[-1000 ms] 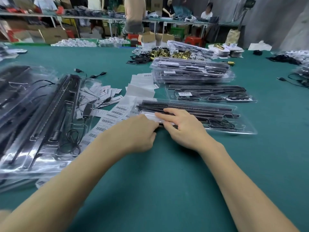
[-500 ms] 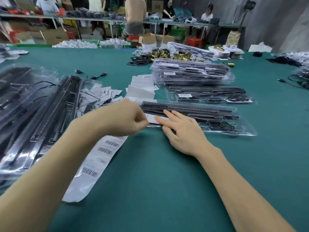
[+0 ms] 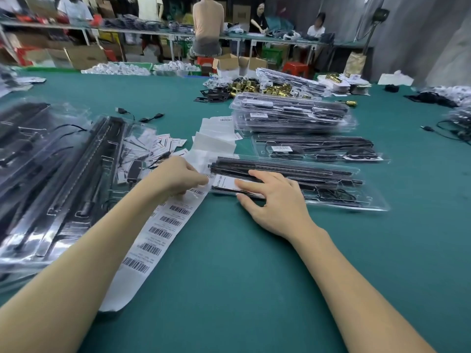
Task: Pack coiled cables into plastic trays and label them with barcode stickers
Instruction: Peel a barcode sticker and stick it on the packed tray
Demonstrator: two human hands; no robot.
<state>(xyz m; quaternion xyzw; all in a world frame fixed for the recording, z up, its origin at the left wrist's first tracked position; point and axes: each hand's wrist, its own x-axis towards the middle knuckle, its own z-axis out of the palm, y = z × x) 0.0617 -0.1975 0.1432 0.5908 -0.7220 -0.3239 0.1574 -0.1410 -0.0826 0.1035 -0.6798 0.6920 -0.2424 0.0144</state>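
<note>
Two bare hands are working at the frame's centre: the right hand (image 3: pixel 274 200) is pressing flat, straight-fingered, on the white label (image 3: pixel 225 182) atop the clear plastic tray of black cables (image 3: pixel 293 183), while the left hand (image 3: pixel 178 178) is pinching the long white barcode sticker strip (image 3: pixel 163 225). Smoothing outward from the label's middle would likely avoid bubbles, with the strip being kept clear of the tray's edge.

Clear plastic tray (image 3: pixel 331 197) lay flat on green table, long side across view, holding black rods and coiled cable (image 3: pixel 334 193). White label (image 3: pixel 225 181) sat on tray's left end. Barcode sticker strip (image 3: pixel 158 230) trailed from tray's left edge toward viewer.
</note>
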